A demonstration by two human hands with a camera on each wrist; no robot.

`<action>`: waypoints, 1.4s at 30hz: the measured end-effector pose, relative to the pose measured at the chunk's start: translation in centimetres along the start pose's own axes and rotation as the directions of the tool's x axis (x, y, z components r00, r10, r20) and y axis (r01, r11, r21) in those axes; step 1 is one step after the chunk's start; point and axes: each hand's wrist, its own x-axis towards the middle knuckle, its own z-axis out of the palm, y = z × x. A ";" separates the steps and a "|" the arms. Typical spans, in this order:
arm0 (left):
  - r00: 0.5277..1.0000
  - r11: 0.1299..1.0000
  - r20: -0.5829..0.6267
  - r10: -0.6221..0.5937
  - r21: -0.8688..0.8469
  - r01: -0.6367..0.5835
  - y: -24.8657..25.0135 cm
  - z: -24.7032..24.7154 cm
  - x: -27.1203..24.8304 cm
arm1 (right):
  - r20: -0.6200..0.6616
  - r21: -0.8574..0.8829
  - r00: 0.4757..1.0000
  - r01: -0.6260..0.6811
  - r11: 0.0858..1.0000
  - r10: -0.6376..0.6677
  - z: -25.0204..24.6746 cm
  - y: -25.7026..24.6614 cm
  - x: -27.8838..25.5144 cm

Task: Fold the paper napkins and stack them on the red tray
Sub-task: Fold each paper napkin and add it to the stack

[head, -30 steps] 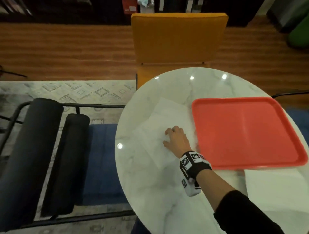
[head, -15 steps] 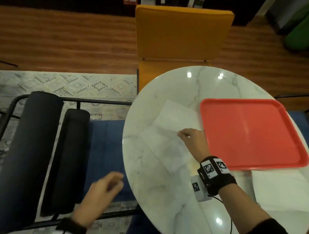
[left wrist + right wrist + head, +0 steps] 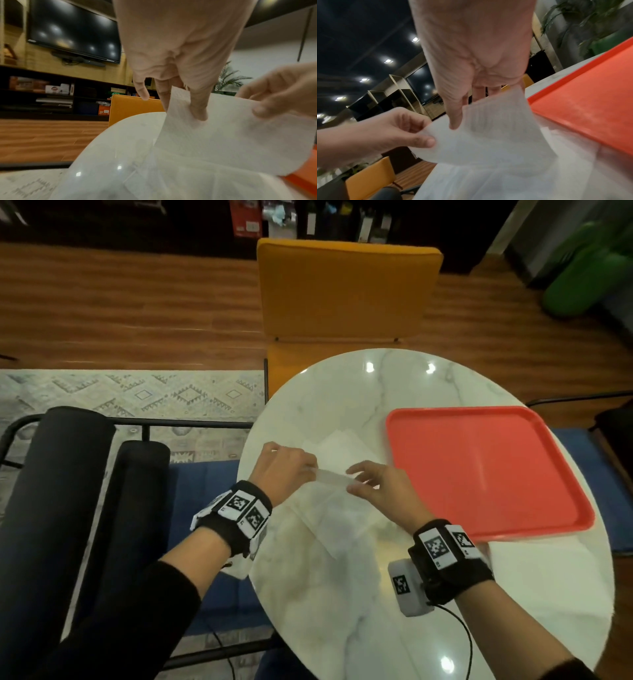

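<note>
- The napkin [image 3: 337, 510] lies on the round marble table [image 3: 342, 594], just left of the red tray [image 3: 479, 467]; its near edge is lifted off the table while the rest of the sheet stays flat below.
- The lifted edge runs left to right between the two hands, roughly level, so the fold line I judge to come lies across the sheet, parallel to that edge.
- The left hand [image 3: 284, 470] pinches the left corner of the raised edge between thumb and fingers; in the left wrist view the thumb presses the paper from the front.
- The right hand [image 3: 380, 487] pinches the right corner the same way, thumb on the near face, fingers behind.
- Both hands sit side by side over the sheet, wrists toward the body and fingers pointing away; neither is clearly nearer the flat part.
- The free part of the napkin extends away from the grips toward the yellow chair [image 3: 346, 292], so carrying the edge forward should lay it over.
- The tray holds no napkin yet; more white paper [image 3: 534, 570] lies at its near edge.
</note>
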 end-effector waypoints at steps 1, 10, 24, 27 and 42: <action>0.999 0.998 -0.052 0.012 -0.069 -0.015 -0.1 -0.2 -0.2 | 0.000 -0.073 1.000 -0.025 0.997 0.025 -0.4 0.3 0.0; 0.958 0.797 -0.260 -0.121 -0.600 -0.062 -0.3 -0.1 -4.8 | -0.291 0.008 0.951 0.108 0.994 -0.102 -3.9 1.6 -2.9; 0.960 0.666 0.109 -0.256 -0.700 0.257 1.4 10.1 -13.9 | -0.017 -0.051 0.994 -0.104 0.993 0.104 2.8 9.6 -11.2; 0.951 0.636 0.048 -0.307 -0.733 0.242 1.4 9.1 -12.6 | -0.052 -0.008 0.994 -0.096 0.995 0.096 1.8 9.1 -10.1; 0.948 0.759 0.016 -0.318 -0.594 0.264 1.2 8.0 -5.7 | -0.171 -0.095 0.939 -0.317 0.944 0.298 1.5 7.6 -5.0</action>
